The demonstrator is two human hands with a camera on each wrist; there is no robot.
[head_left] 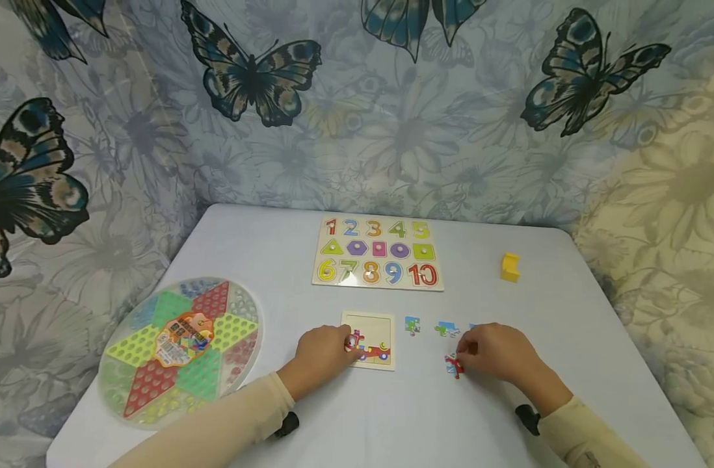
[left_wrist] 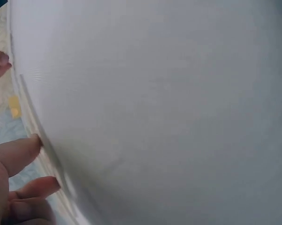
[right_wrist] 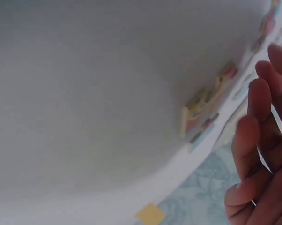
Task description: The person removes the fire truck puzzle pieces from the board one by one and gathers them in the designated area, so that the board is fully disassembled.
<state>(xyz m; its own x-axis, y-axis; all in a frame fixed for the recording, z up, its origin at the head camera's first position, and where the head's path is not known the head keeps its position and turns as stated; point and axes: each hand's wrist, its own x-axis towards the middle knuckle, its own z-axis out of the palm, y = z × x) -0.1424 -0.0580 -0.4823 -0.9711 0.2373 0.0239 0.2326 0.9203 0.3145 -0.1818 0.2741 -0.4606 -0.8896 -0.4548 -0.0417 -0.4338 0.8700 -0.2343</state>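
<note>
A small wooden puzzle board (head_left: 376, 320) lies in the middle of the table, with a red car picture (head_left: 376, 353) in its lower half. My left hand (head_left: 322, 357) grips the board's left edge, thumb and forefinger at its rim; the left wrist view shows these fingertips (left_wrist: 35, 140) against the edge. My right hand (head_left: 500, 354) is over a red and blue jigsaw piece (head_left: 452, 366). In the right wrist view its loosely bent fingers (right_wrist: 260, 101) appear apart from the piece, which lies on the cloth. Blue-green pieces (head_left: 412, 325) lie beyond.
A number and shape board (head_left: 377, 252) lies at the back. To the left is a round star-patterned game board (head_left: 181, 351). A yellow block (head_left: 510, 267) stands at the back right. White cloth (head_left: 415, 416) covers the table.
</note>
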